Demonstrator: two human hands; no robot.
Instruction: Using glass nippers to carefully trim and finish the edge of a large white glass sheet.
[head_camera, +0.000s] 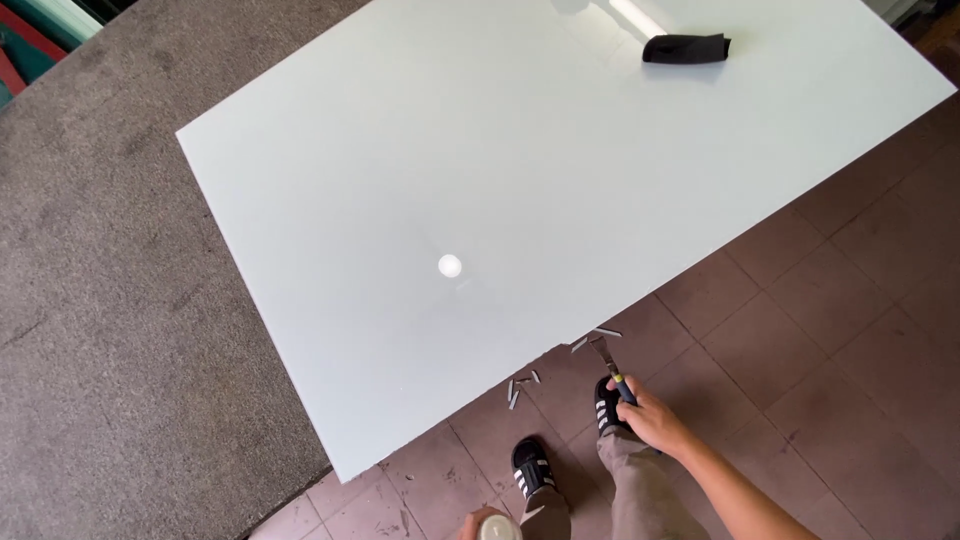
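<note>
A large pale glass sheet (480, 200) lies flat on a grey felt-covered surface (110, 300), glossy, with a bright lamp reflection near its middle. Its near right edge overhangs the brown tiled floor (850, 330), which is open to the right; its left edge leaves a broad band of felt bare. A folded black cloth (686, 48) rests on the far right of the sheet. Just below the near edge, the right hand (652, 418) has its grip closed around a small cutter (612, 370), tip close to the glass edge. Thin glass strips (520, 388) lie on the tiles beside it. The left hand (478, 522) is closed on a round pale container (494, 526), well apart from the sheet.
</note>
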